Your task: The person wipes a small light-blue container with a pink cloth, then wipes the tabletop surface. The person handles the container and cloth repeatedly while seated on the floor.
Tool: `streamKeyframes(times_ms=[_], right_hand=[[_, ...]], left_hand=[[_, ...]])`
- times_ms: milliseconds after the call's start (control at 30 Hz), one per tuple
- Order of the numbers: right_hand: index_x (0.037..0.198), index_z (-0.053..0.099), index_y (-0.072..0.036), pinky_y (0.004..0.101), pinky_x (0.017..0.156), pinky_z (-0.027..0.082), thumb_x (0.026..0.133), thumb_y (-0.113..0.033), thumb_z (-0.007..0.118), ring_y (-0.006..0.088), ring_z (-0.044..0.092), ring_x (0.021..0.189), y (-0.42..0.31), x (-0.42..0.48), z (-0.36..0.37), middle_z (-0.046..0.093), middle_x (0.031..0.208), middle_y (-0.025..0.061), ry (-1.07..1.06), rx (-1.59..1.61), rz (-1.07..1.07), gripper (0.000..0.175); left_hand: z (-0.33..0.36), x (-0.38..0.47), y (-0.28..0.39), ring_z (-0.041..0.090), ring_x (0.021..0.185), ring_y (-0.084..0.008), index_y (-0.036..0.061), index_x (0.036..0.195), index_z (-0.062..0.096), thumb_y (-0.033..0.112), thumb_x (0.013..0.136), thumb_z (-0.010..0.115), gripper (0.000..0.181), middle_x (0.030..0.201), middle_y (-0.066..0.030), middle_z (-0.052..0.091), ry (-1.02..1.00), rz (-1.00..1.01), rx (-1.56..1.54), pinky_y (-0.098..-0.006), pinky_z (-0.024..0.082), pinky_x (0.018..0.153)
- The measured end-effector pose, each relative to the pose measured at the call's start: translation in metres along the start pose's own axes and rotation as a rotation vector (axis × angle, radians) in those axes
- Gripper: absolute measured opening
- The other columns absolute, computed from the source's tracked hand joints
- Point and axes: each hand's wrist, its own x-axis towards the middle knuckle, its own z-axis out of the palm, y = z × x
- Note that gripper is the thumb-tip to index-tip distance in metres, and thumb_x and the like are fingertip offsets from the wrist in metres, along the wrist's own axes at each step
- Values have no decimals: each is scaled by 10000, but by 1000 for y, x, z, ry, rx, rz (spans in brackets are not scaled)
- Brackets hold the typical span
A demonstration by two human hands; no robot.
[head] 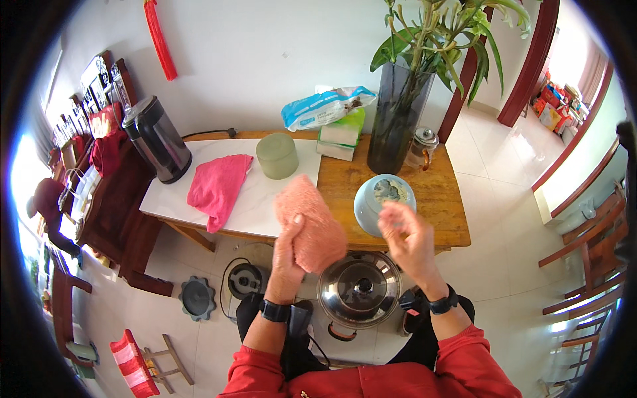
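A folded salmon-pink cloth (311, 226) is gripped in my left hand (289, 253), thumb on top, above the table's front edge. My right hand (410, 239) is raised with curled, slightly blurred fingers and nothing visible in them. Just behind its fingertips, a light-blue bowl (366, 206), apparently upturned, rests on the wooden tabletop (338, 189); my hand overlaps it in view, and I cannot tell if they touch. A bright pink cloth (219, 186) lies crumpled on the white marble-patterned surface. Beside it stands a pale green cylindrical container (277, 156).
An electric kettle (157, 139) stands left. Tissue packs (341, 132), a wipes packet (323, 109), a tall flower vase (400, 114) and a glass jar (422, 147) line the back. Below are a lidded pan (359, 293), a grey scalloped dish (197, 298) and a folding stool (132, 360).
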Motion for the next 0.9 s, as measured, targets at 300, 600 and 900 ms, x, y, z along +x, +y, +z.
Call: streamKeyframes(times_ms=[300,600,900], right_hand=[[1479,224,109,561,1133,260,915,-551,646,497,303,1375,76,14,8,307,1457,373,315,-431,-19,965],[1255,592,-50,457,1015,396,804,-122,757,350,496,1161,108,27,9,494,1342,151,282,-203,-380,485],[1362,460,12,458,1050,378,851,-248,744,369,467,1239,92,30,7,478,1344,192,256,-22,-247,640]], left_hand=[[39,32,1,620,1028,-157,48,1225,620,72,988,588,241,1172,-80,651,-100,567,679,-315,522,868],[100,72,-41,479,1335,-353,143,1269,656,202,897,684,378,1418,-93,549,-816,1044,1885,-498,365,1085],[116,104,-45,579,1154,-287,226,1223,704,338,880,660,363,1280,-43,649,-790,815,1889,-435,468,983]])
